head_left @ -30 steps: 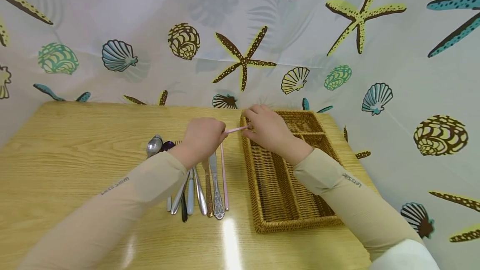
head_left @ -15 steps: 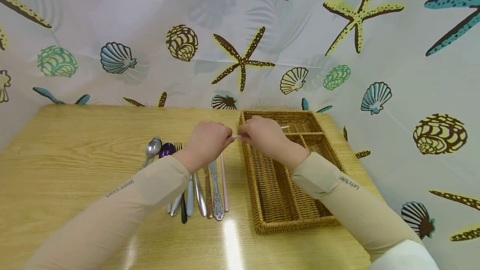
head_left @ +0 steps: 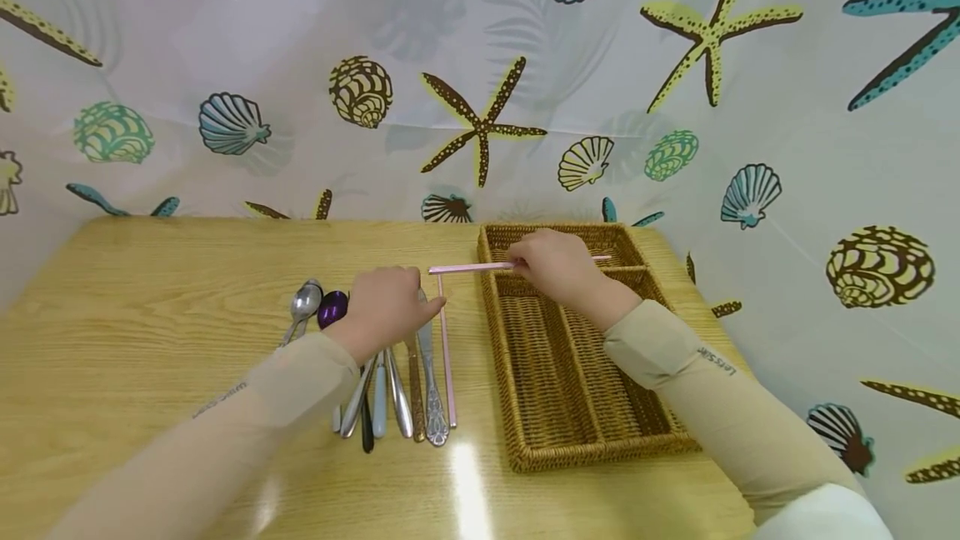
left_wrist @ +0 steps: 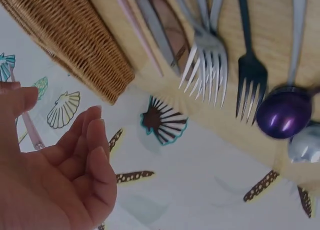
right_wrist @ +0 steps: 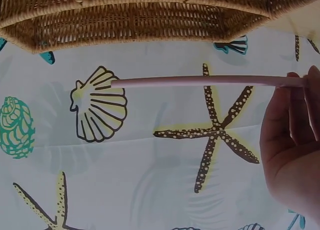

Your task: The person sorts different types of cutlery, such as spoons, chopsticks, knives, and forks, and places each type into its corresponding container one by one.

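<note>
Right hand point(head_left: 551, 265) pinches the pink chopstick point(head_left: 480, 267) crosswise over the far end of the wicker tray point(head_left: 592, 440), while the left hand point(head_left: 386, 311), fingers loose and holding nothing, hovers above the row of cutlery point(head_left: 397, 390) on the table point(head_left: 150, 332).

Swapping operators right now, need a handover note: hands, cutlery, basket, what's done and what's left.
Right hand: pinches one pink chopstick, held crosswise over the far end of the wicker basket.
Left hand: open, holds nothing, hovering over the cutlery row.
On the table: second pink chopstick at the row's right edge, then knives, forks, a purple spoon and a silver spoon.
Done: nothing shows in the basket's compartments; the part under the right hand is hidden.
Left: probably set the held chopstick in the basket, then the rest of the row.
</note>
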Motion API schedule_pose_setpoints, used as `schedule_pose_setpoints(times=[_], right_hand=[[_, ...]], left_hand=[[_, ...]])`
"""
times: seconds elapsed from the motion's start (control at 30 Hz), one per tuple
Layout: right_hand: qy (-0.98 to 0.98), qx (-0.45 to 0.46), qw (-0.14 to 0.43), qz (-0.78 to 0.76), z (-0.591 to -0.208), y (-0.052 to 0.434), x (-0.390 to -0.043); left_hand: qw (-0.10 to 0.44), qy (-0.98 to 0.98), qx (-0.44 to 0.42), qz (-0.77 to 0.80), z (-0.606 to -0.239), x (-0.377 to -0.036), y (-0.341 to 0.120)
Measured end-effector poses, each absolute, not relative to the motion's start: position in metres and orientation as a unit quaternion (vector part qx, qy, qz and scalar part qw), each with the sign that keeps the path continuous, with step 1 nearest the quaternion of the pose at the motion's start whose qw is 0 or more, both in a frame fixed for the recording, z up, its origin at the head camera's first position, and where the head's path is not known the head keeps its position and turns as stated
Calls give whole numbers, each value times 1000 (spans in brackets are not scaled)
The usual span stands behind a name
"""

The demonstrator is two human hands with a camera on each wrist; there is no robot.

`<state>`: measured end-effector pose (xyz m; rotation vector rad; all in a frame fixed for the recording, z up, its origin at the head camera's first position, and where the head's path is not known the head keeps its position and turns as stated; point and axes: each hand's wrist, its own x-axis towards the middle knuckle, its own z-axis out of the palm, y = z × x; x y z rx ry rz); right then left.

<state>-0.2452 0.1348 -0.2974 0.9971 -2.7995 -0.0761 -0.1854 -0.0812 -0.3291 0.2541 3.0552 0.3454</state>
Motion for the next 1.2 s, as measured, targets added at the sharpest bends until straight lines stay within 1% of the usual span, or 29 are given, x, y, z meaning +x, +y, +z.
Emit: schedule_pose_setpoints(times=[0.13,0.33,0.43,0.67,0.9,1.07,1.2], right_hand=[[-942,326,74,-22,-300,144,-256],[-942,326,75,-19,-304,152,-272],[-946,319,60,-15,-309,157,-282],[-954,300,19,3,-320,163,-308],[-956,293,0,24,-333,171,-331],[-964,262,-31,24,-341,181,-343],[-970,240,-44,9,-345,190,-347]], left_hand=[[58,988,88,109,-346,-180,-77],[94,989,93,73,-367,-171,-68],[106,988,97,59,-374,-167,-64],[115,988,92,47,-388,-165,-60],[129,985,97,53,-389,-167,-52],[132,986,93,34,-390,-168,-47],[126,986,103,39,-393,-169,-44]])
